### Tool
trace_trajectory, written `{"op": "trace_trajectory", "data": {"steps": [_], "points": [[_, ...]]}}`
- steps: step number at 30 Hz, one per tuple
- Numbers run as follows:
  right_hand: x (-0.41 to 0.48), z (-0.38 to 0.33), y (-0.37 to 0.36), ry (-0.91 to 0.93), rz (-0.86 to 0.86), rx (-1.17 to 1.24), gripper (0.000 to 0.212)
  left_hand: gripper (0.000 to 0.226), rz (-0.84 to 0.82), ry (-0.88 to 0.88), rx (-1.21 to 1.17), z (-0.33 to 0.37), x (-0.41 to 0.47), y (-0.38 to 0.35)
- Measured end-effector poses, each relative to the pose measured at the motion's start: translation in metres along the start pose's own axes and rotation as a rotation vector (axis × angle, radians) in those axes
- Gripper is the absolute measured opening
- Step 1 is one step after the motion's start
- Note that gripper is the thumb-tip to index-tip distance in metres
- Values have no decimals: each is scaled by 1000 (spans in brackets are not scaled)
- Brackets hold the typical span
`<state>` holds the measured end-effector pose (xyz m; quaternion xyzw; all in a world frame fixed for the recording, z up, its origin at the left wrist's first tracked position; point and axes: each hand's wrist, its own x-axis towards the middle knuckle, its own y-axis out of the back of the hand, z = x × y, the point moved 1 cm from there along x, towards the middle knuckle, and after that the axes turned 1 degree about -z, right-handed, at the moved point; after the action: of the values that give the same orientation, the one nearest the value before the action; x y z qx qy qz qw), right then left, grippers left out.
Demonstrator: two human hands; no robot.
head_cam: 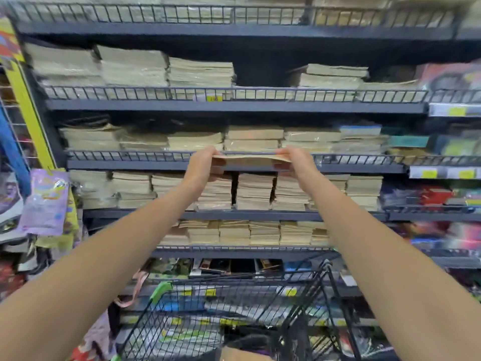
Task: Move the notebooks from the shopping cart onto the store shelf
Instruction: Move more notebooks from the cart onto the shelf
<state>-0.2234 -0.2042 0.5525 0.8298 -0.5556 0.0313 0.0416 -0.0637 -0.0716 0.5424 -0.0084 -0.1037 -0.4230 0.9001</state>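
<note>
I hold a thin stack of tan notebooks [251, 160] flat and edge-on at arm's length. My left hand [204, 166] grips its left end and my right hand [295, 164] grips its right end. The stack hovers level with the wire rail of the middle shelf [130, 164], in front of the piles of cream notebooks [253, 138] stored there. The black wire shopping cart [234, 306] stands below my arms, and a brown notebook [239, 355] shows at the bottom edge, apparently in the cart.
Dark shelves run from top to bottom, packed with notebook piles behind low wire rails. A gap [260, 74] lies in the upper shelf's row. Hanging packets [46, 201] and a yellow post stand left. Colourful goods fill the right-hand shelves [442, 194].
</note>
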Motion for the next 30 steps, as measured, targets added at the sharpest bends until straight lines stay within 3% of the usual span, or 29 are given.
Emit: {"op": "trace_trajectory", "data": {"steps": [6, 13, 21, 30], "points": [[-2, -81, -12, 272, -28, 118, 9, 23, 133, -292, -77, 84, 8, 16], [12, -122, -41, 474, 34, 98, 24, 27, 182, -414, -114, 120, 36, 38], [54, -136, -80, 523, -23, 98, 24, 32, 210, -519, -56, 136, 97, 73], [128, -153, -127, 507, 5, 74, 23, 31, 218, -461, -103, 141, 195, 94]]}}
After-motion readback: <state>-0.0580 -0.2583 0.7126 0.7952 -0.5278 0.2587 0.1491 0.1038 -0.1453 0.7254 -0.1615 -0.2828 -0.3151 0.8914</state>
